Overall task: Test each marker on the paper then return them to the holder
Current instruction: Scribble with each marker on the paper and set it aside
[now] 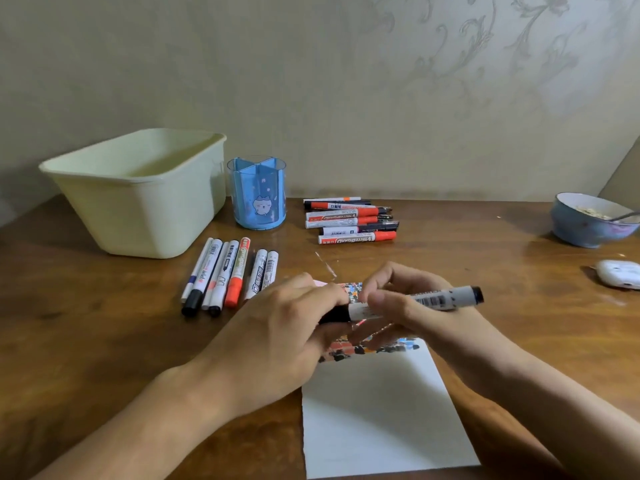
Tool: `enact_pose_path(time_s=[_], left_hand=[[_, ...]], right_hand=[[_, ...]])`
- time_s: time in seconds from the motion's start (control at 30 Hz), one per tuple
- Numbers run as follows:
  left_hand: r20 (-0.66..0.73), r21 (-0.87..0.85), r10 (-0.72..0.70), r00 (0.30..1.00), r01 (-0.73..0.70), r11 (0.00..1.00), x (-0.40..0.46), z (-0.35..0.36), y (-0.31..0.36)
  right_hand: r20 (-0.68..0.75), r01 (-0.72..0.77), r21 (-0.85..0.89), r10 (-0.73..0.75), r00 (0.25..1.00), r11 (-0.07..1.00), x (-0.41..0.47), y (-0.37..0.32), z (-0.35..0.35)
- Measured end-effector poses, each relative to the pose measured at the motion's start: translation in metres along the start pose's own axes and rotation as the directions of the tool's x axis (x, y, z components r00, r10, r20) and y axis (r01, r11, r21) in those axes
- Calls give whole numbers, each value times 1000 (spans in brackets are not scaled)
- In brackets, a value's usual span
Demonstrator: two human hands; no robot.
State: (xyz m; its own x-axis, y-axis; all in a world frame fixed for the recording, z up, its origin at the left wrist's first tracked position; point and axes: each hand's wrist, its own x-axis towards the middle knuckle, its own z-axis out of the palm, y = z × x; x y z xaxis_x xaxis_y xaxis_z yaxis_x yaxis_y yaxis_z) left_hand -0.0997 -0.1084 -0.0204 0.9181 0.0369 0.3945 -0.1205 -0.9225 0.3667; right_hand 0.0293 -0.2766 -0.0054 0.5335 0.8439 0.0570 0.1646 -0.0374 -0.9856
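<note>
Both hands hold one white marker point(440, 299) with a black end, level above the white paper point(381, 417). My left hand point(287, 327) grips its black cap end; my right hand point(405, 303) pinches the barrel. The paper's far part carries coloured test marks point(381, 348). A blue divided holder point(257, 194) with a cat picture stands behind, with no markers showing in it. Several markers point(228, 275) lie in a row left of the paper. Another pile of markers point(349, 220) lies right of the holder.
A pale yellow plastic bin point(138, 192) sits at the back left of the wooden table point(104, 341). At the far right stand a blue bowl point(588, 220) with food and a spoon, and a small white object point(620, 273). A wall rises behind the table.
</note>
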Motion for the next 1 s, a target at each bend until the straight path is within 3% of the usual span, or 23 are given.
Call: enact_pose_path(time_s=[0.3,0.63,0.73,0.83,1.0], left_hand=[[60,-15,7,998,-6,1000,2,-3,-8],[211,-141,1,977,30,990,6,-11,-17],[132,-219,-82,988,110,969,8,-29,-36],[-4,-226,-102,995,98,969,8,-38,-39],[74,-74,-141,987,146,987,7,-25,-26]], right_hand=[[69,0,-35,2,998,999,3,4,-5],[207,70,-54,-58,977,996,8,4,-17],[64,103,60,-106,992,993,5,-8,-40],[-31,103,36,-102,994,994,8,-9,-51],[11,6,-67,-5,1000,998,8,5,-38]])
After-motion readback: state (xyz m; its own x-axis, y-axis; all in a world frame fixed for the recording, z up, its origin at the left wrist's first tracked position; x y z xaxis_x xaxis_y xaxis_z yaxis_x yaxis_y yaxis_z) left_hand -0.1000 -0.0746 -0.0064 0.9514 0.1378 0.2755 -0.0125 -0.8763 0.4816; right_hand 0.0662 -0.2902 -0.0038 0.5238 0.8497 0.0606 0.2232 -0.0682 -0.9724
